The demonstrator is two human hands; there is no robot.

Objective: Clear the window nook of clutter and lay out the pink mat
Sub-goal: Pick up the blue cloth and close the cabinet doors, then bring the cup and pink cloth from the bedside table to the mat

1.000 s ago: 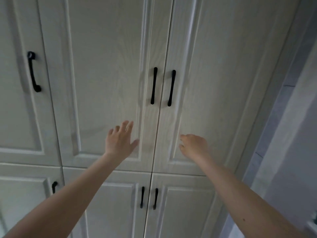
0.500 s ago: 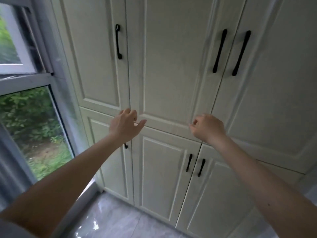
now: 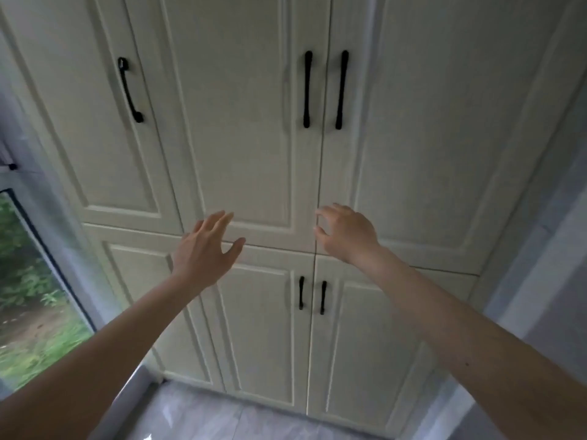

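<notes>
A: Logging head view. Both arms reach forward toward a wall of cream cabinet doors. Left hand is raised with fingers straight and spread, thumb out to the side; grip holds nothing. It sits in front of the seam between upper and lower doors; whether it touches the panel, I cannot tell.

B: Right hand?

A: Right hand has fingers loosely curled, thumb and forefinger apart, nothing between them; grip is relaxed and holds nothing. It hangs just right of the vertical gap between the two upper doors.

B: Handles?

A: A pair of black upper handles above the hands, one either side of the gap. A smaller pair of lower handles below, between the forearms. One single handle on the far-left door. All doors appear shut.

B: Surroundings? The pink mat?

A: Window at lower left, greenery outside. Grey tiled floor at bottom. Mat not in view.
</notes>
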